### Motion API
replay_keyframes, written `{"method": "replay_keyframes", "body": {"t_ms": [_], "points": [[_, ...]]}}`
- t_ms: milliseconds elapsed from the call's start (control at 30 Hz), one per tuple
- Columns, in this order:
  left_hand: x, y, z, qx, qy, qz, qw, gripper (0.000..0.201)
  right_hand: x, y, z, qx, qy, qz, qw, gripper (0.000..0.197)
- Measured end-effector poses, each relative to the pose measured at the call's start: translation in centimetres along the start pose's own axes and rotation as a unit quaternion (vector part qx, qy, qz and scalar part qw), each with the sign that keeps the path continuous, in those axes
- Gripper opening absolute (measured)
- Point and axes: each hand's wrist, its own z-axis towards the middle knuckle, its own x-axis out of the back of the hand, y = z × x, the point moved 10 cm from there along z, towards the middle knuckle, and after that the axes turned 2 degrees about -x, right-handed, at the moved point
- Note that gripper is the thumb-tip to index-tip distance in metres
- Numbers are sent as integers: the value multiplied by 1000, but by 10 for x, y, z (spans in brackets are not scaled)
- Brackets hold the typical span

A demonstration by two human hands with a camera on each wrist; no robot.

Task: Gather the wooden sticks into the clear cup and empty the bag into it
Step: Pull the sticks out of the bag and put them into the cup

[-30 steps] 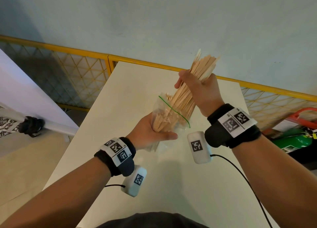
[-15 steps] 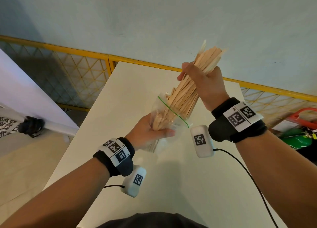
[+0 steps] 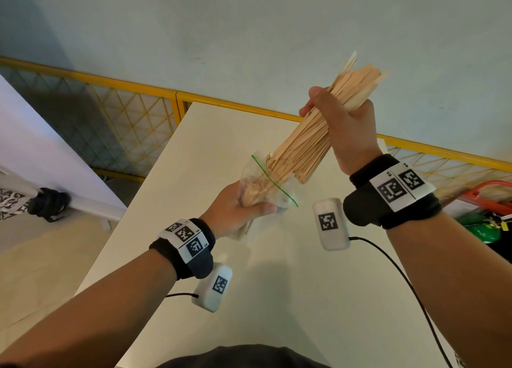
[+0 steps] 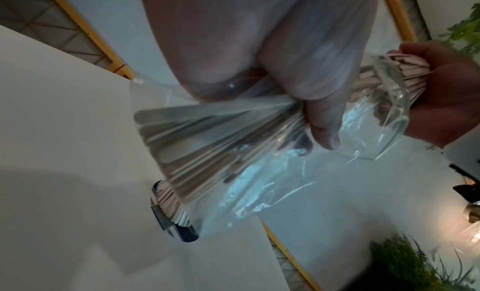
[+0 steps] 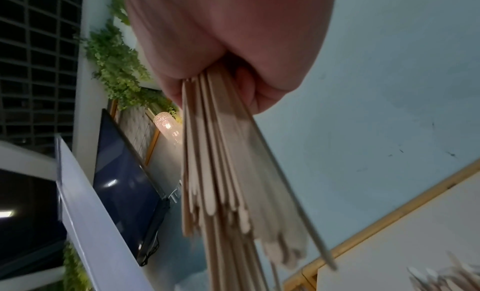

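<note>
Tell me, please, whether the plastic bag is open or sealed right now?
Open: the bundle of wooden sticks gripped by the right hand sticks out through the mouth of the bag, which the left hand holds.

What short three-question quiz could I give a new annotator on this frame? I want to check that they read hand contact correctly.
1. True or false: the right hand grips the bundle of wooden sticks near its upper end.
2. Which hand grips the clear zip bag? A) left hand B) right hand C) neither
3. Fill in: the lower ends of the gripped sticks sit at the bag's ____, by its green line.

Key
1. True
2. A
3. mouth
</note>
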Motion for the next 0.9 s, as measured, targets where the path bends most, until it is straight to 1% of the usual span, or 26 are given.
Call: {"method": "replay_keyframes", "body": {"t_ms": [100,233,333,367,433,700,800,900], "points": [[4,-4,2,2,7,3,1000,36,3,0,2,-4,12,-12,1000,29],[10,-9,1,5,22,4,1000,28,3,-2,5,-6,23,-10,1000,29],[10,-14,-1,16,24,-18,999,30,2,-4,9,-10,33,-7,999,30],[9,-14,-1,18,24,-25,999,26,1,-5,11,-11,35,-10,999,30],[7,-15,-1,21,16,-39,999,11,1,-8,15,-14,39,-8,999,29],[11,-10,-2,21,18,-33,999,19,14,-13,31,-24,65,39,997,27],[17,-13,-4,27,29,-28,999,17,19,-10,36,-30,77,39,996,28],[29,-23,-8,47,51,-22,997,15,27,-6,42,-30,90,33,995,25]]}}
